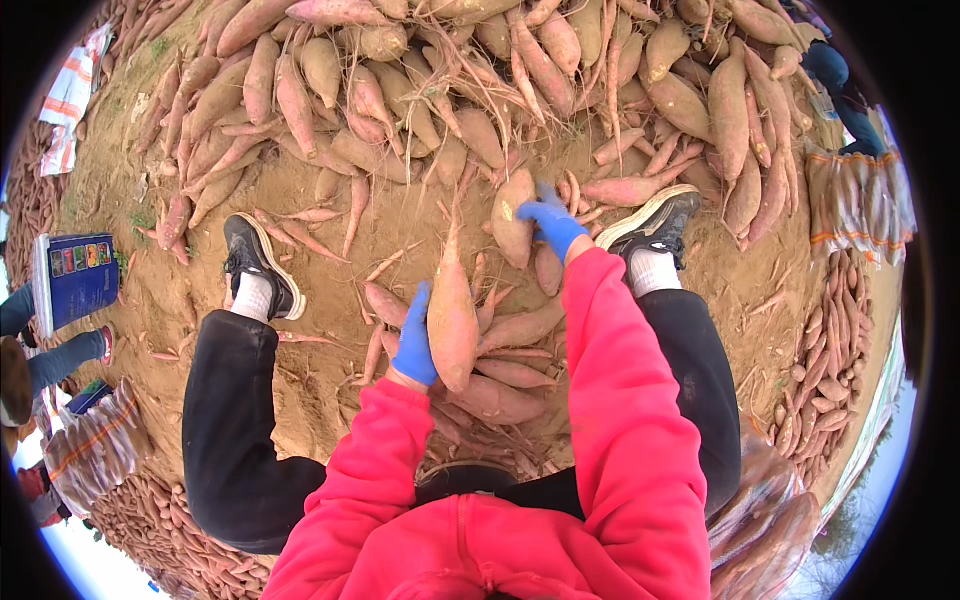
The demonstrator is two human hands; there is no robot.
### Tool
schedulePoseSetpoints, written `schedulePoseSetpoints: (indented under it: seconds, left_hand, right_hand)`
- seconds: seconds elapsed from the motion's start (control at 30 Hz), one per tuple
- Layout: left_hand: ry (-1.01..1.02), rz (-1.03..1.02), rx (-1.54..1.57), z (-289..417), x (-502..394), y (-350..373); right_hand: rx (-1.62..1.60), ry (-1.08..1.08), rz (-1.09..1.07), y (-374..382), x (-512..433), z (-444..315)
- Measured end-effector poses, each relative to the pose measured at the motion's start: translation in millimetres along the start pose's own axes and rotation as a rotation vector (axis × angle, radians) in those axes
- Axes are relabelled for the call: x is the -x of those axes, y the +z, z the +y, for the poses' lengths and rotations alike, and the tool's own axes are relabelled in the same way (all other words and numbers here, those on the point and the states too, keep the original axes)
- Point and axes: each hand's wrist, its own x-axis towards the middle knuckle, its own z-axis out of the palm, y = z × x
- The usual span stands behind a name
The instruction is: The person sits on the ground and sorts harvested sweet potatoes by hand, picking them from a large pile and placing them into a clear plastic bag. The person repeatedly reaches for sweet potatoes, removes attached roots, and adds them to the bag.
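My left hand [417, 341], in a blue glove, holds a large sweet potato [452, 322] upright by its side, its thin root end pointing away from me. At the right, my right hand [553, 219], gloved in blue and slightly blurred, is at the side of another large sweet potato [514, 217]; whether its fingers grip it I cannot tell. Between my legs lie several more sweet potatoes [499, 400] on the soil, partly hidden by the held one. Beyond both hands rises a big heap of sweet potatoes [405, 97] with stringy roots.
My shoes [259, 262] stand either side of the sweet potatoes. Filled clear sacks [859, 202] stand at the right, with another sack [97, 442] at the left. Near a blue box [79, 277] at the left are another person's legs [67, 360]. Small roots [311, 240] litter the soil.
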Motion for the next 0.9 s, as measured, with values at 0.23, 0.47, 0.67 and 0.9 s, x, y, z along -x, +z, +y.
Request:
schedulePoseSetpoints:
  seconds: [0.23,0.47,0.67,0.9]
  left_hand:
    - [0.228,0.123,-0.186,-11.1,39.7,24.0]
    - [0.230,-0.056,-0.157,-18.9,66.4,28.7]
    - [0.364,0.150,-0.509,-55.6,100.3,54.6]
    - [0.549,0.359,-0.850,-87.0,141.0,40.6]
  right_hand:
    - [0.047,-0.155,0.208,37.7,58.0,-10.6]
    - [-1.162,-0.178,-0.752,3.1,178.5,-6.6]
    - [-1.176,-0.119,-0.466,40.3,269.5,7.2]
    - [-1.390,0.067,-0.631,53.6,332.4,58.1]
